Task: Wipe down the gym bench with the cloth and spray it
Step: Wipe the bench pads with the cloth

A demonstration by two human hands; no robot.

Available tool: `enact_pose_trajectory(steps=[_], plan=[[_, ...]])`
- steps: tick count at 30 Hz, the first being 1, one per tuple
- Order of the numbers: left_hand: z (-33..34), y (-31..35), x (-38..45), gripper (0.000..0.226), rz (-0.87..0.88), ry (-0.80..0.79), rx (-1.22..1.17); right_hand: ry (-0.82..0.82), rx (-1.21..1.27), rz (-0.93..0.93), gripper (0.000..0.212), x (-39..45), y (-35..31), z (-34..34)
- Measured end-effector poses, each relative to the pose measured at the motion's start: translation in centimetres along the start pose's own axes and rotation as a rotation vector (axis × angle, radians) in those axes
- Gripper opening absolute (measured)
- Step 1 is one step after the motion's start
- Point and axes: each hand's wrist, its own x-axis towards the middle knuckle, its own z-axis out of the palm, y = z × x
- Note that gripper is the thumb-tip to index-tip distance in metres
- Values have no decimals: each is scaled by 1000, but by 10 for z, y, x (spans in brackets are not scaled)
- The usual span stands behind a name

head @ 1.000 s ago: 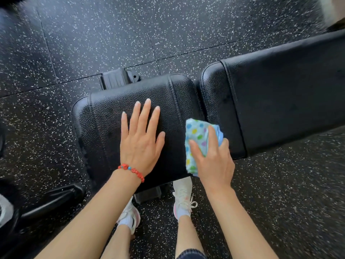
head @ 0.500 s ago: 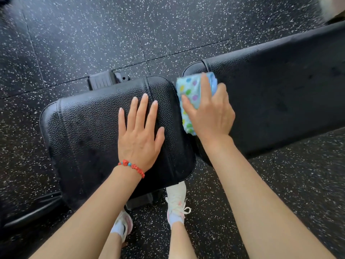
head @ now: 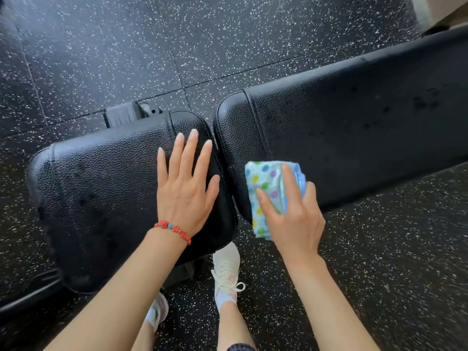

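The black gym bench has a short seat pad (head: 101,198) on the left and a long back pad (head: 354,138) running to the right. My left hand (head: 184,188) rests flat on the seat pad, fingers straight and spread. My right hand (head: 291,219) holds a folded light-blue cloth with coloured dots (head: 266,188) against the near left corner of the back pad, thumb and fingers curled round it. A few small droplets show on the back pad at the far right. No spray bottle is in view.
Black rubber floor with white speckles (head: 228,46) lies all around. The bench's frame foot (head: 126,115) sticks out behind the seat pad. My feet in white shoes (head: 225,272) stand under the near edge. A dark bar (head: 27,297) lies at lower left.
My right hand has drawn the cloth from the far edge of the back pad's left end to its near edge. My left hand stays flat on the seat pad.
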Motion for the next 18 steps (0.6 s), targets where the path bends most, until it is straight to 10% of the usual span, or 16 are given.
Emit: enact_pose_trajectory(steps=[18], plan=[[16,29,15,57,70,-83,68,64,-74,4,56,69,11,14]])
